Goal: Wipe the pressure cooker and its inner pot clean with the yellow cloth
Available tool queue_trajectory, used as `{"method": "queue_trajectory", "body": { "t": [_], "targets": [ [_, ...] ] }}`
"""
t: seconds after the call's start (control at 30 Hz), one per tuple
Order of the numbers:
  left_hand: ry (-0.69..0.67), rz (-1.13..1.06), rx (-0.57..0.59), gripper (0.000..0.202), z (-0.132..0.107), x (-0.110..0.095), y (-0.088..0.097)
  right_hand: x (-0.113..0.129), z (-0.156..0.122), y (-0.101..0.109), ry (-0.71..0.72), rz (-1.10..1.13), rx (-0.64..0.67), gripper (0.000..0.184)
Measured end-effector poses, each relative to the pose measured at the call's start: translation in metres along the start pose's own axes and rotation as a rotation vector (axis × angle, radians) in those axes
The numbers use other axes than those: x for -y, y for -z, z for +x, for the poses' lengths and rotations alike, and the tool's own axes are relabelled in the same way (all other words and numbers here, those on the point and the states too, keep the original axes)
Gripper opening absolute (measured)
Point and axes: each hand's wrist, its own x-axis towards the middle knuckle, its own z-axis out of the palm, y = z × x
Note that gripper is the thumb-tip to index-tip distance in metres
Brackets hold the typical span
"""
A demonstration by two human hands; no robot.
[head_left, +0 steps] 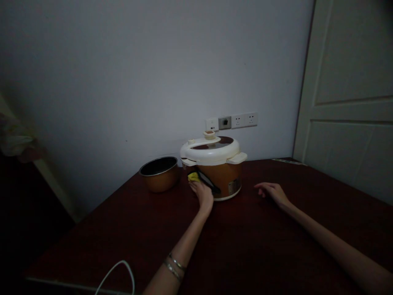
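- The cooker [225, 174] stood upright on the dark red table [245, 246], its white lid [211, 155] on top and its broad span running from side to side.
- The left hand [203, 194] was the nearer one: it reached to the cooker's lower front, left of the middle, beside the dark panel [209, 181].
- Its fingers lay close together over a yellow cloth [193, 177], at the cooker's left front; whether they gripped it or only pressed it, I could not tell. The cooker's wall lay just beyond the fingertips.
- The cloth's long axis could not be made out under the hand.
- The right hand [273, 193] was apart from the cooker, to its right, fingers loosely bent, with nothing visible in them.
- An open pot [161, 181] stood just left of the cooker.
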Motion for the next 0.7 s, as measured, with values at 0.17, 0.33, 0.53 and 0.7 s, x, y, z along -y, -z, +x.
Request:
{"method": "queue_trajectory", "body": {
  "t": [0.17, 0.33, 0.53, 0.7],
  "targets": [
    [-0.054, 0.294, 0.045, 0.074, -0.023, -0.064, 0.009, 0.000, 0.000, 0.000, -0.002, -0.017, 0.002, 0.032],
    [-0.392, 0.391, 0.054, 0.075, -0.004, -0.060, 0.023, -0.002, 0.000, -0.001, 0.005, -0.031, 0.017, 0.032],
    [-0.400, 0.342, -0.163, 0.080, 0.049, -0.059, 0.043, -0.004, 0.000, -0.001, 0.007, -0.039, 0.033, 0.031],
    [-0.680, 0.417, -0.028, 0.076, 0.039, -0.052, 0.037, -0.002, -0.001, -0.001, 0.000, -0.036, 0.045, 0.031]
  ]
}}
